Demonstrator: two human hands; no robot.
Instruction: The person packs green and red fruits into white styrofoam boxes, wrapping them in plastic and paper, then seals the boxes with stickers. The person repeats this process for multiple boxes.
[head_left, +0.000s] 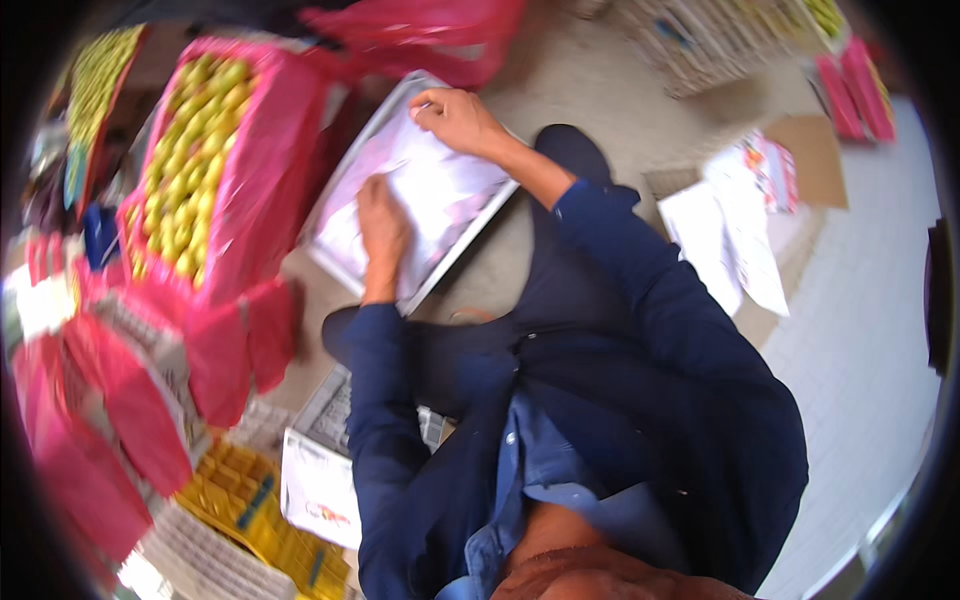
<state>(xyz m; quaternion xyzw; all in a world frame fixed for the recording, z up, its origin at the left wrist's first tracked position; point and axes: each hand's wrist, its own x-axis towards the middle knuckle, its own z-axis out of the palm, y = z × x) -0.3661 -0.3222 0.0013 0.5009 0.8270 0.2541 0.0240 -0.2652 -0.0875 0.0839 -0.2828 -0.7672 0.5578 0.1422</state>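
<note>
Between my knees stands a shallow, light-coloured crate (346, 279), tilted in view. A whitish-pink sheet, paper or thin film (435, 196), covers its inside and shines in the light. Near the crate's left side, my left hand (384, 219) rests on the sheet with its fingers curled. My right hand (456, 121) is at the far end, fingers bent over the sheet close to the rim. Blur and the curled fingers hide whether either hand pinches the sheet. Whatever lies under the sheet is hidden.
Left of the crate, a pink-lined crate (259, 165) holds yellow-green fruit (196, 157). Pink plastic (450, 37) lies beyond. Yellow crates (247, 510) and a printed white box flap (319, 487) are at lower left. White sheets (724, 225) and cardboard (810, 161) lie to the right.
</note>
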